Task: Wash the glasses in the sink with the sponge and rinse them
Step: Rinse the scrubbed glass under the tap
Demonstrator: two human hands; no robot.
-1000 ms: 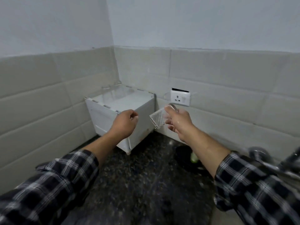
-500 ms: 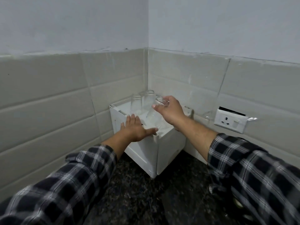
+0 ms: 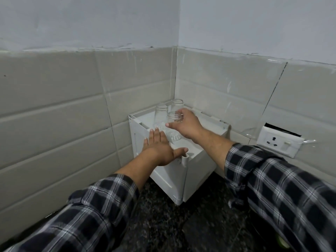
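On top of the white plastic box-shaped stand (image 3: 200, 160), which sits in the tiled corner of the dark speckled stone counter (image 3: 163, 215), the right hand (image 3: 185, 125) is stretched forward. Its fingers curl round the upturned base of a clear glass tumbler (image 3: 173, 131) set mouth-down near the middle. The left hand (image 3: 160, 149) lies flat with fingers straight at the near left edge. Two more smooth clear glasses (image 3: 161, 113) stand inverted at the far corner

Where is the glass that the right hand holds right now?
Head view, centre: the glass is on the white box in the tiled corner, the right hand gripping its top, just in front of two other glasses.
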